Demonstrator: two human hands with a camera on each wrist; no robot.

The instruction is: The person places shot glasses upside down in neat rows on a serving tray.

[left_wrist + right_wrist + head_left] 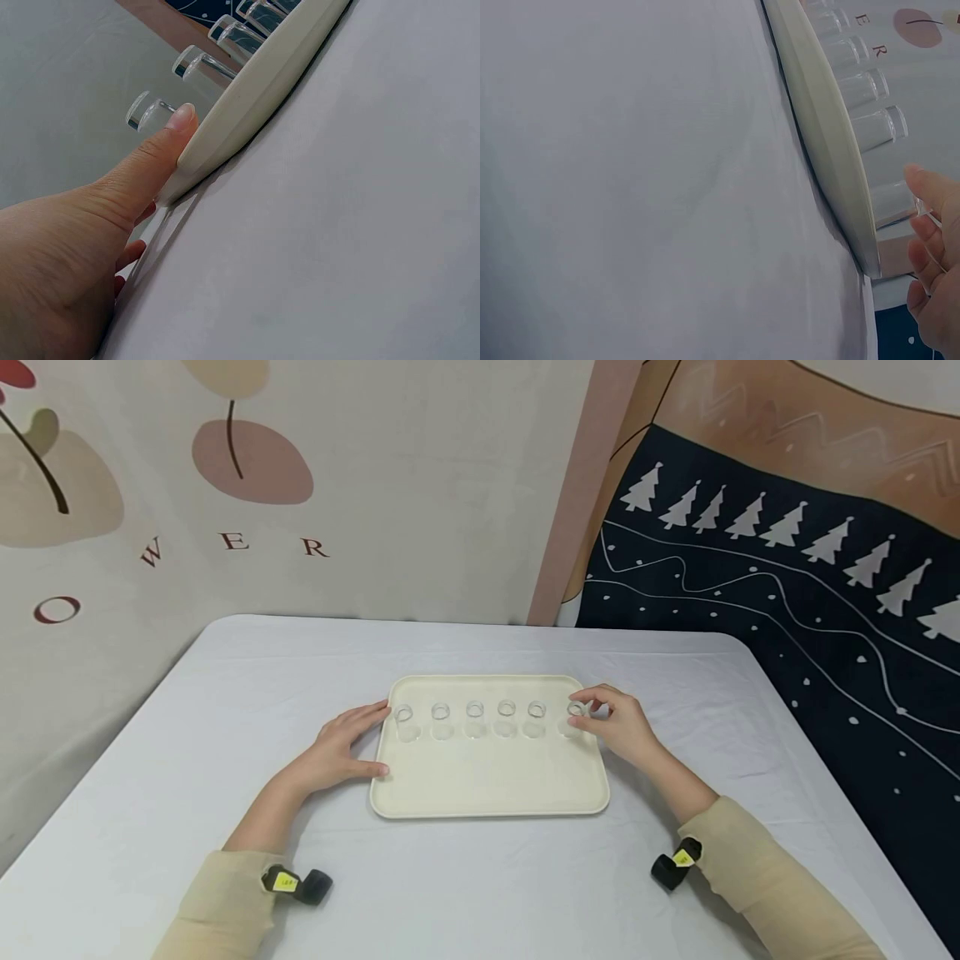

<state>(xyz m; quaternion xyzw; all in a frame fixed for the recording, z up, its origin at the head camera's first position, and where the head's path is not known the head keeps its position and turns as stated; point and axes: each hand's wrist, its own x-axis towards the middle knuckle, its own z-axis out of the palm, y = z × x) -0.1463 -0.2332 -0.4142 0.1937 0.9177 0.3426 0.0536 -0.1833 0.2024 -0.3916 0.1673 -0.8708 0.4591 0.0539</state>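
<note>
A cream tray (487, 781) carries several small clear glass bottles (475, 727) upright in a row along its far half. My right hand (621, 722) pinches the rightmost bottle (894, 201) near its neck, between thumb and fingertips. That bottle stands a little apart from the others. At the tray's left edge, my left hand (336, 750) is spread, with the thumb resting on the rim and the other fingers touching the side farther back. The left wrist view shows the thumb (154, 157) close to the nearest bottle in sight.
A white cloth (480, 885) covers the table under the tray. Behind it hangs a pale printed curtain (420, 510), and to the right a dark cloth (697, 568) with white tree shapes. Each sleeve bears a small black wrist camera (303, 887).
</note>
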